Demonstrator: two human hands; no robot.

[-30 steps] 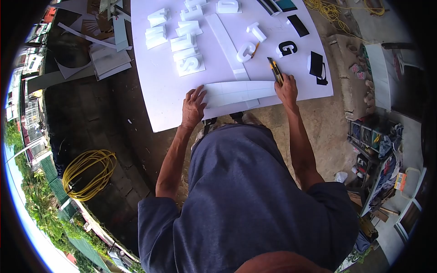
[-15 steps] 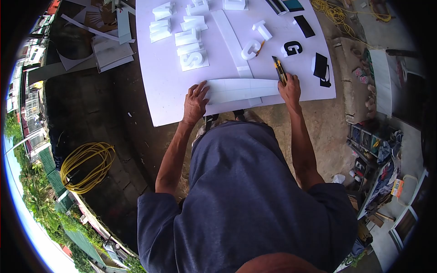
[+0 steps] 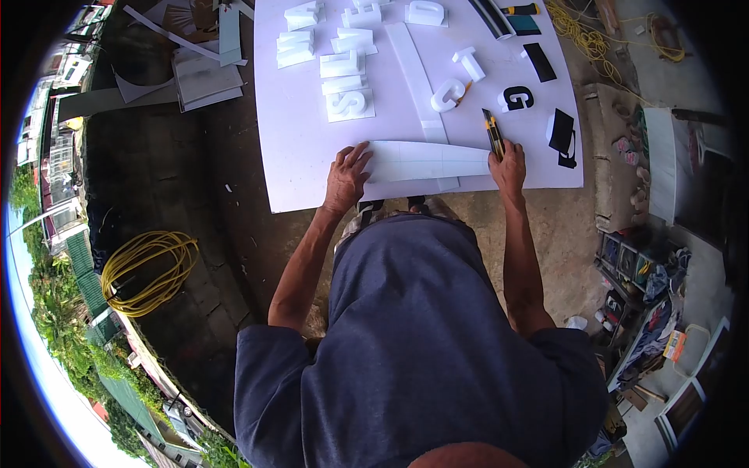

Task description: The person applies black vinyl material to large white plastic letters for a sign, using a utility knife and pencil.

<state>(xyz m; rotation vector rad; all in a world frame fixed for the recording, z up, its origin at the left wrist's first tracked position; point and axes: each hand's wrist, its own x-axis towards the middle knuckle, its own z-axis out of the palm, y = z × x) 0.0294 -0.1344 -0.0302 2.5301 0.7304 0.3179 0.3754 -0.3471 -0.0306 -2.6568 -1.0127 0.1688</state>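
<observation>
My left hand (image 3: 346,178) presses flat on the left end of a long white foam strip (image 3: 427,161) lying across a large white board (image 3: 304,148) on the ground. My right hand (image 3: 509,164) grips a yellow and black utility knife (image 3: 493,134) at the strip's right end, blade pointing away from me. White cut-out letters (image 3: 345,82) are stacked on the board beyond the strip, with a loose C (image 3: 447,93) and T (image 3: 468,63) to the right. A black G (image 3: 516,97) lies near the knife.
A coil of yellow hose (image 3: 148,269) lies on the dark ground at left. Foam offcuts (image 3: 204,78) are piled beyond the board's left edge. Black pieces (image 3: 562,132) sit on the board's right side. Shelves and clutter (image 3: 636,265) stand at right, yellow cord (image 3: 581,35) at top right.
Both hands keep the same hold on the strip and the knife. The view has shifted, so everything sits slightly further right in the picture.
</observation>
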